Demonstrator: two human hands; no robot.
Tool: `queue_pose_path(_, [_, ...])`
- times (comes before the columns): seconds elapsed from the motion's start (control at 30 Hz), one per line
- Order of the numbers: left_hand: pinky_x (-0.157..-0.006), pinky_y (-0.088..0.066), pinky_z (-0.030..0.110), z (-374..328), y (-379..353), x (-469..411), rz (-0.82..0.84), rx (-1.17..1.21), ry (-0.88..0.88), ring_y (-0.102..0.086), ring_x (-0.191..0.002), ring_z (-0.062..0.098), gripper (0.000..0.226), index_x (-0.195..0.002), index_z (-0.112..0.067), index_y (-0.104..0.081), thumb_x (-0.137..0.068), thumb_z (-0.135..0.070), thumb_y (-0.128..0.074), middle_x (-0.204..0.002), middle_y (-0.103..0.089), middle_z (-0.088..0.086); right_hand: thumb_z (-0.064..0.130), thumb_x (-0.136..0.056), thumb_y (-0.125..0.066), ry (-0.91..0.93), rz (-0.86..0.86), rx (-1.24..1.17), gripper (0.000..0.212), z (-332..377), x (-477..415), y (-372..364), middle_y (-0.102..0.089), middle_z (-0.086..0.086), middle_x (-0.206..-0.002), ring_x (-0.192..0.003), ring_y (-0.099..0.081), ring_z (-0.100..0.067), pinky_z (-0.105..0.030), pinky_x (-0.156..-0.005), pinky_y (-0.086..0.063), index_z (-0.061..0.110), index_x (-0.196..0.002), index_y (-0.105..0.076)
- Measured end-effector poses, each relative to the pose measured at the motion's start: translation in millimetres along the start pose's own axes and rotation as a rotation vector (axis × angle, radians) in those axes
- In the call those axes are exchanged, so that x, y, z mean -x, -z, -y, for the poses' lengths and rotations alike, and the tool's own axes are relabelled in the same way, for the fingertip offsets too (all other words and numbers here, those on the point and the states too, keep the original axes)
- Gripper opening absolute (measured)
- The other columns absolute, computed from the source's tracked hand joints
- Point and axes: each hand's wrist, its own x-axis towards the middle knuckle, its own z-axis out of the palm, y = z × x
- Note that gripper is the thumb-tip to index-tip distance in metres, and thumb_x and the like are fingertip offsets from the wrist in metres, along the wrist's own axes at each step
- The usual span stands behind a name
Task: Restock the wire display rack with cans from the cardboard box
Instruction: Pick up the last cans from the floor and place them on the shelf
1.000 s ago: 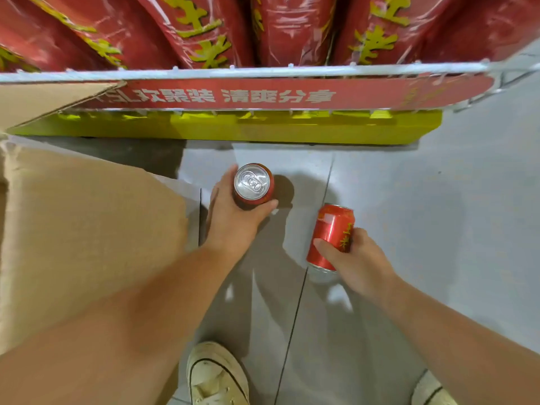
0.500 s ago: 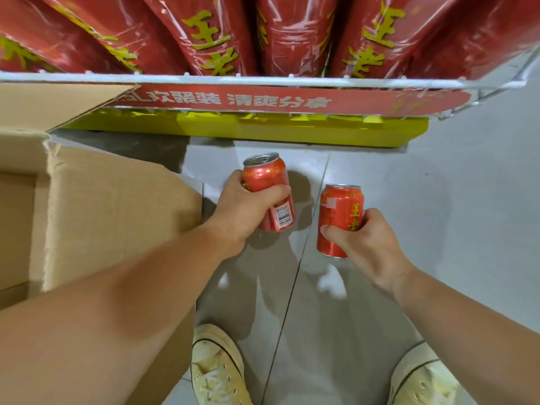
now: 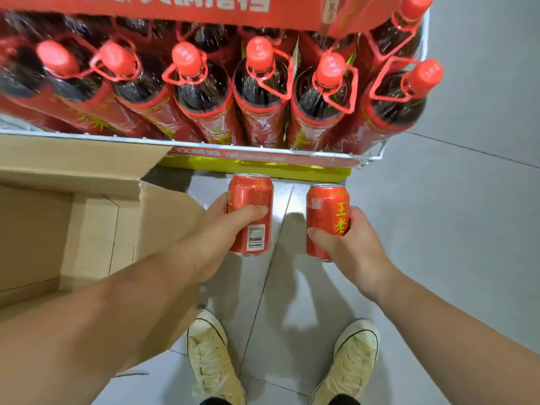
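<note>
Your left hand (image 3: 213,244) and right hand (image 3: 355,247) each grip an upright can (image 3: 250,213), (image 3: 327,220) at 12 o'clock below the rack (image 3: 371,154); they're probably full, rigid, slick, so keep wrapping the mid-body.

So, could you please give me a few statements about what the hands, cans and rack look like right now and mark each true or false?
1. Each hand holds one red can. True: the left hand grips one can, the right hand another.
2. Both cans are upright. True.
3. The rack shelf in view is filled with cans. False: it holds bottles with red caps.
4. The box stands to the person's right. False: it is on the left, flaps open.
5. The person is barefoot. False: pale sneakers show on both feet.
</note>
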Motion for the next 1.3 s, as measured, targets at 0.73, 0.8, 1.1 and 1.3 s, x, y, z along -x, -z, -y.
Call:
queue_pose_path(0.73, [-0.056, -0.053, 0.016, -320, -3, 400, -0.175, -0.14, -0.437, -0.066, -0.065, -0.002, 0.061, -0.123, -0.015, -0.039, -0.081, -0.003, -0.081, -0.103, -0.062, 0.007, 0.024, -0.074, -0.075, 0.388, -0.095, -0.087, 0.027, 365, 345, 113, -0.07, 0.007, -0.08, -0.071, -0.068, -0.006, -0.023, -0.06, -0.051, 0.022, -0.097, -0.062])
queue_pose_path(0.8, [-0.058, -0.053, 0.014, -354, 2, 433, -0.223, -0.173, -0.514, -0.065, -0.064, -0.007, 0.063, -0.125, -0.015, -0.037, -0.082, -0.007, -0.082, -0.102, -0.063, 0.002, 0.033, -0.07, -0.074, 0.401, -0.151, -0.054, 0.036, 400, 373, 119, -0.071, 0.004, -0.085, -0.075, -0.069, -0.012, -0.027, -0.061, -0.049, 0.021, -0.101, -0.061])
queue_pose_path(1.1, [-0.067, -0.045, 0.019, -474, 27, 563, -0.267, -0.237, -0.764, -0.062, -0.089, 0.004, 0.064, -0.125, -0.024, -0.038, -0.081, -0.024, -0.085, -0.107, -0.06, -0.007, 0.03, -0.073, -0.077, 0.613, -0.314, -0.012, 0.039, 533, 485, 143, -0.068, 0.0, -0.089, -0.074, -0.066, -0.013, -0.028, -0.058, -0.05, 0.02, -0.105, -0.057])
queue_pose_path(1.3, [-0.087, -0.052, 0.029, -538, 45, 614, -0.301, -0.218, -0.861, -0.065, -0.099, 0.008, 0.072, -0.13, -0.021, -0.04, -0.077, -0.027, -0.088, -0.11, -0.063, -0.008, 0.031, -0.075, -0.078, 0.717, -0.37, -0.054, 0.041, 606, 527, 142, -0.069, 0.002, -0.089, -0.076, -0.069, -0.012, -0.037, -0.07, -0.058, 0.023, -0.106, -0.053])
